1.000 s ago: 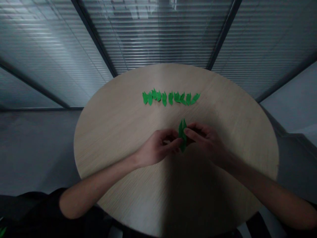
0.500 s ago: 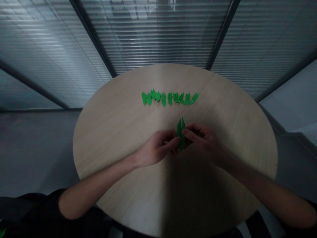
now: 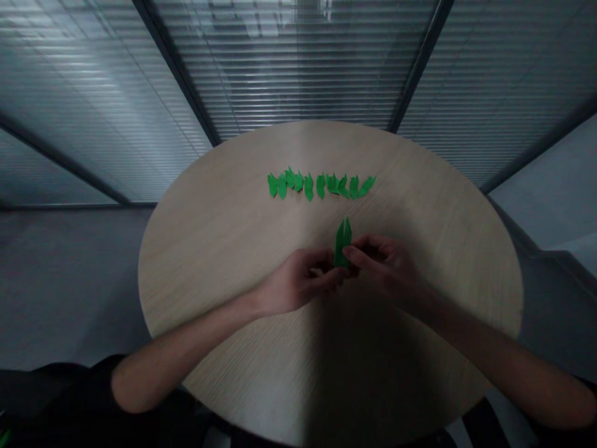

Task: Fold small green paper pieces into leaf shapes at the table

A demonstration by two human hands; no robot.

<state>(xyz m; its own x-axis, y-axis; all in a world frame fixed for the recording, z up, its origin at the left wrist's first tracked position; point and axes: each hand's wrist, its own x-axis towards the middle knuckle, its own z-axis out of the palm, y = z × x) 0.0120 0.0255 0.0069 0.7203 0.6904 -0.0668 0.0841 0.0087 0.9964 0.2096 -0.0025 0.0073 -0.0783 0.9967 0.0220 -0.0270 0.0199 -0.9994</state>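
Observation:
A folded green paper piece (image 3: pixel 343 242) with two pointed tips facing away from me is held between both hands over the table. My left hand (image 3: pixel 303 279) pinches its lower end, thumb across the front. From the other side my right hand (image 3: pixel 385 261) grips its right edge between thumb and fingers. The bottom of the piece is hidden behind my left thumb. Farther off, several similar green folded paper pieces (image 3: pixel 321 185) lie in an uneven row, some of them touching or overlapping.
The round wooden table (image 3: pixel 209 242) spreads beneath my arms. Beyond its far edge stands a glass partition with blinds (image 3: pixel 298 81) and dark frame posts. Grey floor (image 3: pixel 79 267) shows at the left.
My left thumb has slid to the bottom of the green paper piece. The piece now stands slightly higher, with more of its front showing. The row is unchanged.

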